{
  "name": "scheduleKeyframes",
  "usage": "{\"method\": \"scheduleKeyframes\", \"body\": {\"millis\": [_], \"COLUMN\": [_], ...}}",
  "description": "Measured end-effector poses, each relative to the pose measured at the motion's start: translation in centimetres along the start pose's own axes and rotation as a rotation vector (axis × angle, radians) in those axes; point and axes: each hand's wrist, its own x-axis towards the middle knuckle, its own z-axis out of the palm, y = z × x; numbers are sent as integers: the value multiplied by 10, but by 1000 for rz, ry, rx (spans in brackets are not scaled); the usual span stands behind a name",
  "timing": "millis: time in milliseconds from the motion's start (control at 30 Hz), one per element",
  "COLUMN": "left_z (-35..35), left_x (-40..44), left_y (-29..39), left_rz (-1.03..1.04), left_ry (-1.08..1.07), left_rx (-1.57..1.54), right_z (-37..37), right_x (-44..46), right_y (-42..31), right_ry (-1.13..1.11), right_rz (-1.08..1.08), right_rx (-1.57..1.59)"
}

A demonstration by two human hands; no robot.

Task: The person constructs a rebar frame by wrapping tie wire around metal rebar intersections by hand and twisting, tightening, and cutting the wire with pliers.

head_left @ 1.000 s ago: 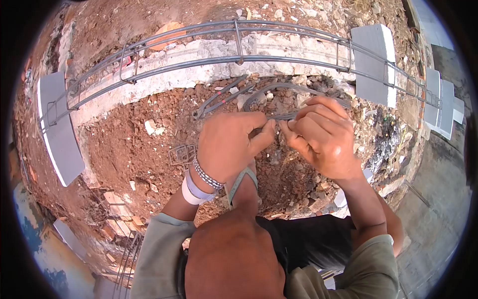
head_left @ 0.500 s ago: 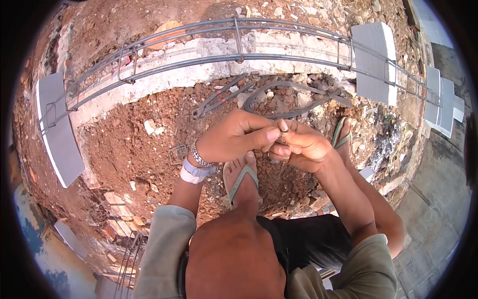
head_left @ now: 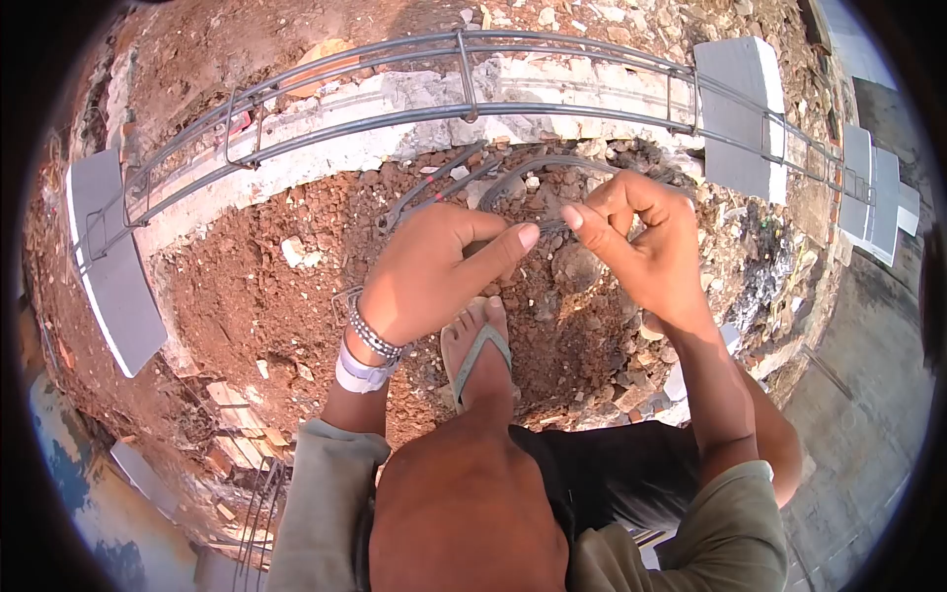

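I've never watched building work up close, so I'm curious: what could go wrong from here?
The left hand and right hand are bare; the dark wire bundle could scratch them if handled. The sandal leaves the toes exposed, so stones might cut them. Leaning forward might mean bumping the steel frame.

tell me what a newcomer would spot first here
Probably the long rebar cage, arching across the top of the view over a pale concrete strip. The eye may then drop to the bare left hand and right hand at mid-view, above reddish soil, their thumbs pointing towards each other. Grey panels with white edges also stand out at far left and on the right.
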Motion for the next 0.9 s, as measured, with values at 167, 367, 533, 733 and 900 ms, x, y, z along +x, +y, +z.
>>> {"method": "scheduleKeyframes", "body": {"millis": [167, 367, 533, 733, 900], "left_z": [20, 7, 3, 7, 4], "left_x": [-24, -28, -13, 13, 0], "left_y": [50, 45, 31, -30, -8], "left_rz": [93, 148, 197, 161, -6], "left_ry": [224, 200, 124, -133, -21], "left_rx": [577, 116, -174, -202, -40], "right_z": [14, 0, 17, 43, 14], "right_x": [-6, -10, -8, -20, -3], "right_y": [-25, -23, -3, 34, 8], "right_ry": [148, 125, -152, -333, -13], "right_rz": [-583, -2, 696, 707, 329], "right_rx": [-756, -99, 1096, 1406, 309]}}
